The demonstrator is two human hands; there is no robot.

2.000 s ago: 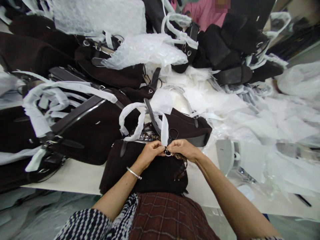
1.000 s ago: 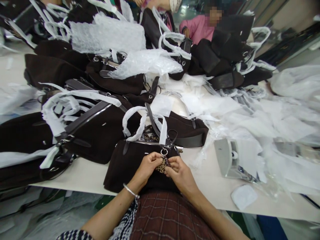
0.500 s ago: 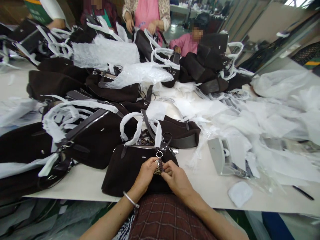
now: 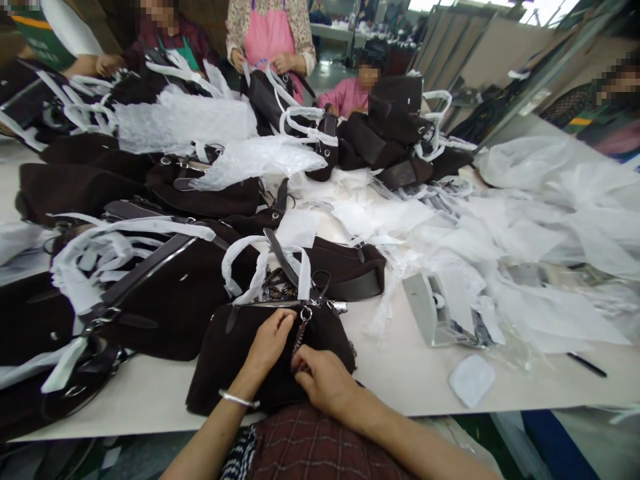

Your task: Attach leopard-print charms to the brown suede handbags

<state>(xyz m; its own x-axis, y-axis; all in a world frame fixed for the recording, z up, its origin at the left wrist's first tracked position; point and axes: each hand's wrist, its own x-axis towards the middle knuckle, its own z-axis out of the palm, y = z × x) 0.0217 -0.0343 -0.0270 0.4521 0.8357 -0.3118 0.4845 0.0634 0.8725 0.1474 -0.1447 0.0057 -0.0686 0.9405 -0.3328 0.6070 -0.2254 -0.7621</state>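
Note:
A dark brown handbag [image 4: 225,363] lies in front of me at the table edge, its handles [image 4: 245,257] wrapped in white. From a metal ring [image 4: 306,313] near its top hangs a dark braided strap [image 4: 300,333]. My right hand [image 4: 323,380] is closed on the strap's lower end, with the fingertips partly hidden. Just left of the ring, my left hand [image 4: 267,343] rests over the bag front with fingers extended, apart from the strap. Leopard-patterned material [image 4: 280,287] shows in the bag opening.
More dark bags [image 4: 165,293] crowd the left and far side. White wrapping sheets [image 4: 500,227] cover the right. A grey box [image 4: 423,310], a white pad [image 4: 473,380] and a black pen [image 4: 586,365] lie nearer. Several people stand or sit across the table.
My left hand has let go of the leopard-patterned piece and moved up and left. My right hand has moved down and left, drawing the braided strap downward. The view has shifted right.

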